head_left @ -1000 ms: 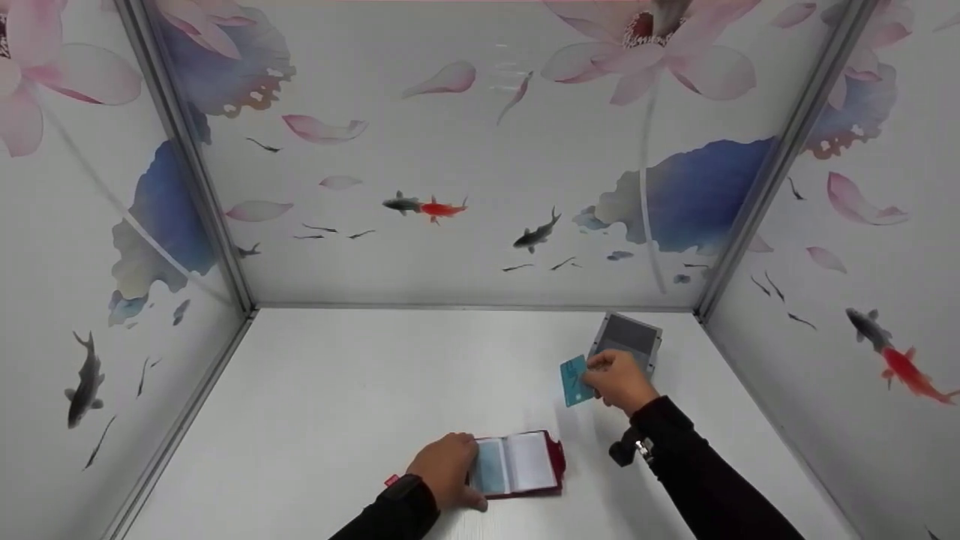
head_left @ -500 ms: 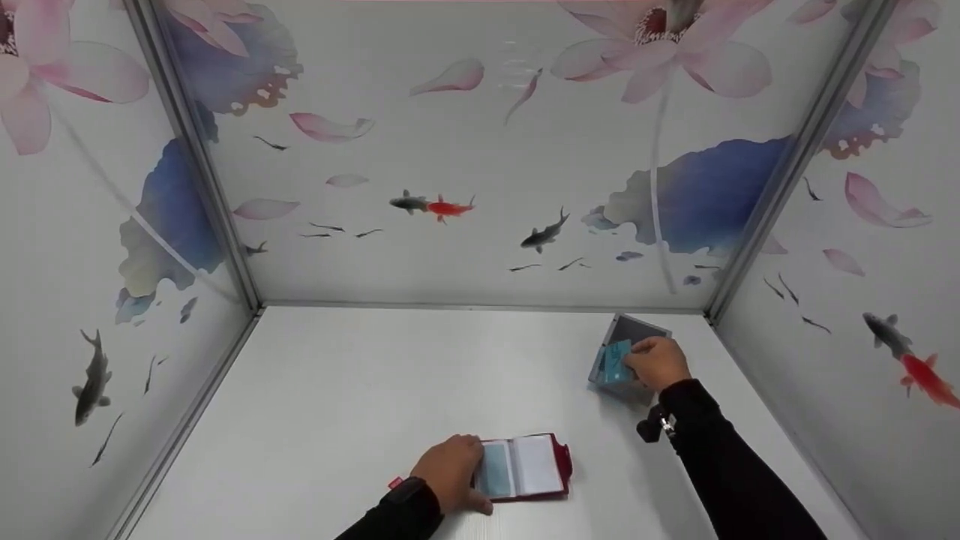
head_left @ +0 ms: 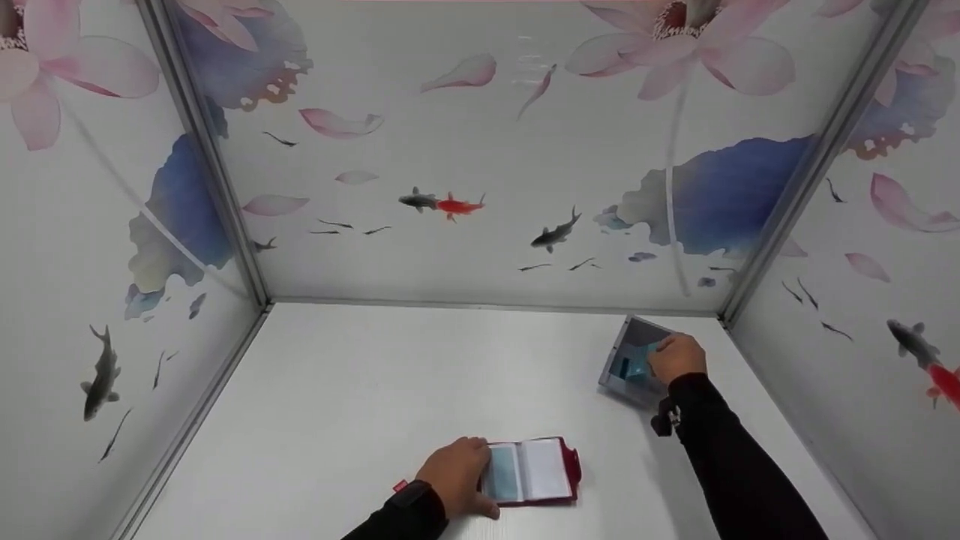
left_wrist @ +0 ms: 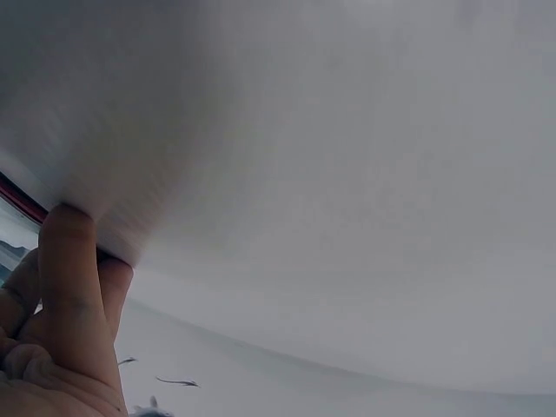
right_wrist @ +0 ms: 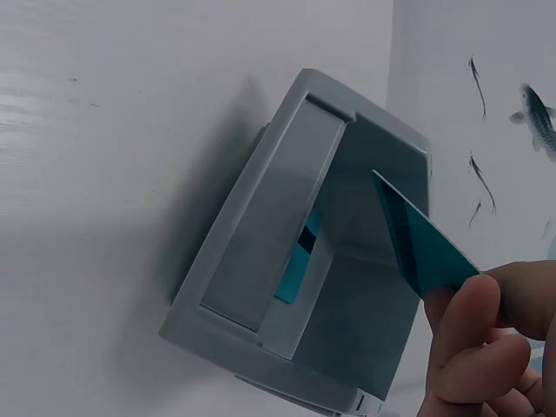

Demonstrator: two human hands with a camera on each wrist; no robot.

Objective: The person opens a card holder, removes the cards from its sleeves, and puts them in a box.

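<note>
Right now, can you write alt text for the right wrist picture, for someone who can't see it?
A right hand pinches a teal card at the opening of a grey box. A teal, dark-striped piece shows inside it. Printed fish decorate the pale wall at right.

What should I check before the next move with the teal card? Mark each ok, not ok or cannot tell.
1. Card in grip: ok, the right hand pinches it at one end.
2. Box open: ok, the card shows against its opening.
3. Card clear of the box walls: cannot tell, the depth is unclear.
4. Nothing else in the box: cannot tell, a teal patch inside may be another card or a reflection.
5. Wallet steadied: ok, the left hand holds its left side.
6. Wallet closed: not ok, it lies open on the table.
</note>
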